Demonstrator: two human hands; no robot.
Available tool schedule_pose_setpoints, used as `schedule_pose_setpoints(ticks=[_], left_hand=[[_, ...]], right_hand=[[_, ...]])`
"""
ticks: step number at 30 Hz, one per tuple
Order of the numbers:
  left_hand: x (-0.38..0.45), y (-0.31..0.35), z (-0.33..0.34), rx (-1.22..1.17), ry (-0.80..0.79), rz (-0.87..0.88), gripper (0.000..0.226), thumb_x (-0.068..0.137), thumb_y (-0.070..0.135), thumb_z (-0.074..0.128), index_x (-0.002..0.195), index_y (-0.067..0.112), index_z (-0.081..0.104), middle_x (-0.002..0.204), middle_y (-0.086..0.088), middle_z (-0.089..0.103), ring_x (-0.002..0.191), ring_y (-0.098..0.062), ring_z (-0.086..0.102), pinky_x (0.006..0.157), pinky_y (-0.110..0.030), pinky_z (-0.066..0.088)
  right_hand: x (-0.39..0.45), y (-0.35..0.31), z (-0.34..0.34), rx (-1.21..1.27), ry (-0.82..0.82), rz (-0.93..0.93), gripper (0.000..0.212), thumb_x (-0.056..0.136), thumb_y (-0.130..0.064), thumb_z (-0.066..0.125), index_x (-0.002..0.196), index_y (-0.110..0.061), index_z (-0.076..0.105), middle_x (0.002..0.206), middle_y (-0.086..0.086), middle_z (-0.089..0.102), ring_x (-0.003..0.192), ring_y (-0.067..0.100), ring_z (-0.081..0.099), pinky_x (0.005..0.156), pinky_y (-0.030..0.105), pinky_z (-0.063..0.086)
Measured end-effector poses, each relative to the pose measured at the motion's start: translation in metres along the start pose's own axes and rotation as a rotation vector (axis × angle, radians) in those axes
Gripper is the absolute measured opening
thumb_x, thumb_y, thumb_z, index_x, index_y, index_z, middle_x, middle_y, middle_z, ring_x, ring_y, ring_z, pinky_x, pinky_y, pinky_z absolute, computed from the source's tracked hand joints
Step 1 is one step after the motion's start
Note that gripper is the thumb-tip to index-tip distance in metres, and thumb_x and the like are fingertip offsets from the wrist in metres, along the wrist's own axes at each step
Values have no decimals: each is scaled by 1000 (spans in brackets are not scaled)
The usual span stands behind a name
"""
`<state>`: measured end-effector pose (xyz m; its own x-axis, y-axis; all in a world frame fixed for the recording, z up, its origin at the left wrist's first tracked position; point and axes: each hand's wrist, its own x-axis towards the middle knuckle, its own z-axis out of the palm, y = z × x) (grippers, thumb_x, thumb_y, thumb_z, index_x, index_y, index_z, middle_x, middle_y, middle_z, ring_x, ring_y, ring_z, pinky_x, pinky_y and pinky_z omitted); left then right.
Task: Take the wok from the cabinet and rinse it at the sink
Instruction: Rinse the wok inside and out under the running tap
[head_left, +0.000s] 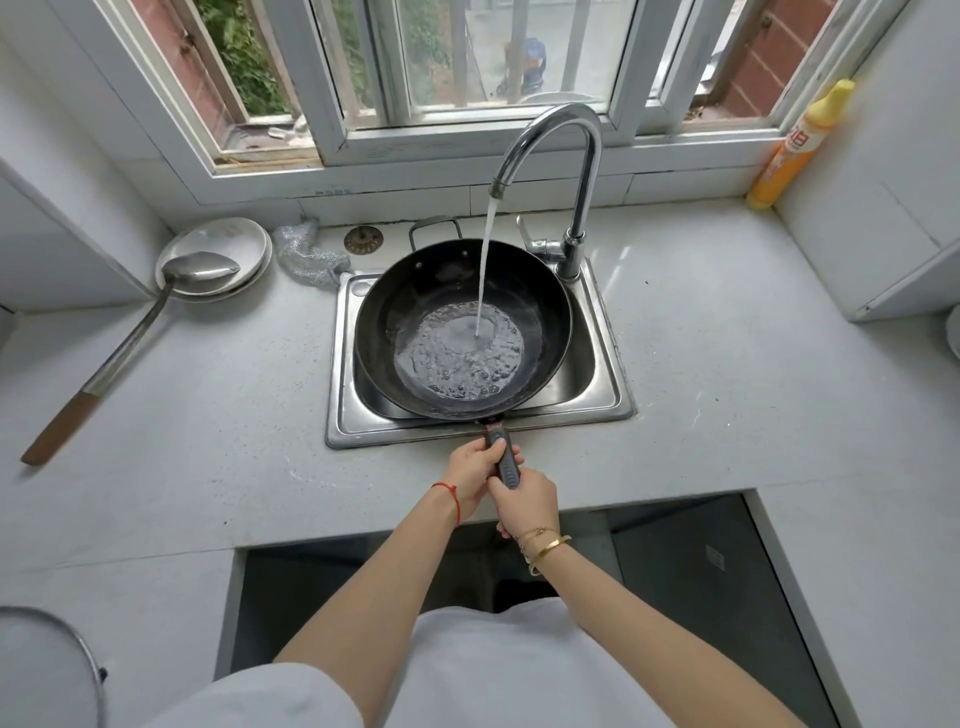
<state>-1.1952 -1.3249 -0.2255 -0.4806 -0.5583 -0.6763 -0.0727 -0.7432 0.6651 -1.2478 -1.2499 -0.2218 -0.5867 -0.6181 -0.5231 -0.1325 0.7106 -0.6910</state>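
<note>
A black wok rests over the steel sink, nearly filling the basin. Water streams from the chrome faucet into its middle and pools there, bubbling. The wok's dark handle points toward me over the sink's front rim. My left hand grips the handle from the left. My right hand holds the handle's end, just behind the left. A small loop handle shows at the wok's far side.
A long steel ladle with a wooden grip lies on stacked white plates at left. A steel scrubber and a drain strainer sit behind the sink. A yellow bottle leans at the right wall. A window runs behind.
</note>
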Motion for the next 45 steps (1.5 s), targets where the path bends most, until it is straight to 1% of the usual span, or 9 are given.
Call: schedule_pose_setpoints(ticks=[4, 7, 10, 16, 24, 36, 39, 42, 45], left_hand=[[-4, 0, 2, -24, -28, -2, 21, 101, 5, 47, 116, -6, 55, 98, -12, 63, 87, -18, 64, 66, -21, 58], [-7, 0, 3, -32, -60, -12, 14, 101, 5, 47, 107, 1, 59, 100, -11, 64, 91, -19, 65, 74, -26, 57], [-9, 0, 5, 3, -72, 1, 13, 100, 5, 48, 107, 2, 59, 100, -12, 65, 89, -19, 66, 79, -27, 58], [-15, 0, 8, 72, -53, 104, 24, 97, -1, 51, 120, -10, 55, 101, -17, 65, 85, -22, 67, 73, -23, 60], [-24, 4, 8, 123, -3, 196, 13, 92, -5, 58, 104, -11, 61, 86, -17, 68, 63, -11, 73, 61, -21, 58], [-40, 17, 10, 69, -70, 125, 20, 93, 6, 61, 107, -9, 65, 85, -12, 73, 69, -13, 74, 63, -20, 57], [-41, 15, 10, 49, -107, 74, 15, 95, 5, 58, 102, -6, 66, 73, -6, 73, 67, -12, 72, 69, -22, 59], [-38, 10, 11, 23, -130, 57, 12, 95, 4, 56, 96, 0, 68, 85, -10, 72, 75, -16, 72, 82, -29, 59], [-37, 5, 13, 11, -140, 46, 14, 97, 1, 53, 94, 2, 67, 89, -12, 69, 74, -15, 72, 90, -35, 55]], right_hand=[[-5, 2, -1, -19, 38, -31, 23, 91, -30, 59, 77, -12, 59, 61, 2, 57, 41, 13, 56, 34, 18, 42], [-9, 7, -1, -12, 67, -63, 23, 90, -33, 60, 73, -16, 59, 61, 1, 59, 49, 19, 61, 43, 28, 54], [-12, 12, -5, 33, 71, -81, 26, 91, -32, 61, 68, -20, 56, 60, 0, 58, 47, 17, 59, 42, 26, 50], [-14, 13, -11, 115, 44, -103, 28, 91, -26, 61, 66, -18, 55, 54, 2, 55, 37, 14, 53, 36, 21, 42], [-21, 7, -20, 273, -69, -78, 28, 91, -21, 59, 67, -7, 55, 45, 7, 51, 33, 20, 49, 39, 27, 43], [-36, -12, -36, 203, -65, -43, 18, 91, -20, 58, 74, -12, 59, 55, 6, 55, 33, 12, 50, 36, 21, 44], [-40, -10, -34, 137, -26, -77, 19, 91, -21, 58, 74, -13, 59, 56, 6, 55, 33, 12, 50, 34, 19, 41], [-42, -5, -34, 52, 19, -125, 24, 92, -25, 57, 68, -19, 54, 58, 4, 55, 40, 16, 54, 34, 19, 41], [-40, 2, -34, -32, 64, -181, 28, 89, -27, 59, 63, -28, 49, 57, -4, 54, 49, 17, 57, 44, 29, 51]])
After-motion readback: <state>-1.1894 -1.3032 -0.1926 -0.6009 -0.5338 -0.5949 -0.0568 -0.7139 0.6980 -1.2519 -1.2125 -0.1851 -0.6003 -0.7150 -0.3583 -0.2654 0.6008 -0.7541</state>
